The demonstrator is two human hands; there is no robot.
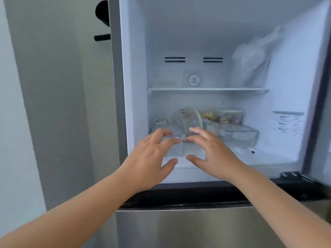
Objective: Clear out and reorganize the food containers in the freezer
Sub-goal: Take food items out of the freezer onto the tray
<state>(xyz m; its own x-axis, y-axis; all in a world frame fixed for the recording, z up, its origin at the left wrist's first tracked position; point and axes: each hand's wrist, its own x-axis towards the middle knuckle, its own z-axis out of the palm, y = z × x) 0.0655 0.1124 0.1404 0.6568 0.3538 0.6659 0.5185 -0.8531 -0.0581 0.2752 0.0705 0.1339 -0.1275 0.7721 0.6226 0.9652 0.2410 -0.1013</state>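
The freezer compartment stands open in front of me. On its floor [268,158] lie several clear food containers: a frosted rectangular one [182,149] at the front, a round lidded one [186,119] tilted behind it, a small round one [160,123] at the left, and lidded boxes [240,133] at the right. My left hand [152,158] and my right hand [213,154] reach in side by side with fingers spread, at either side of the front container. Whether the fingertips touch it is unclear.
A glass shelf [207,90] divides the compartment; a frosty plastic bag [250,65] stands on it at the right. The steel lower door [188,228] is closed below. A grey wall [53,104] is at the left, and the open freezer door edge [318,104] is at the right.
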